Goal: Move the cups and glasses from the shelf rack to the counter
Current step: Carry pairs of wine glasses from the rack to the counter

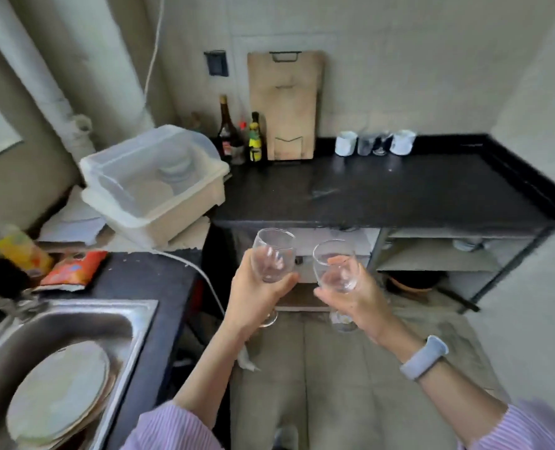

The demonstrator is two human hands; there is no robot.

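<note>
Held out in front of the black desk (pixel 383 196): left hand (pixel 253 297) fingers wrapped round one wine glass (pixel 273 258), right hand (pixel 357 297) fingers round another wine glass (pixel 336 271), both upright, arms stretched forward.

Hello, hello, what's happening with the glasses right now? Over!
Left hand grips one wine glass, right hand grips another wine glass. Both short of the black counter. Four cups already at its back. Nothing blocking.
</note>
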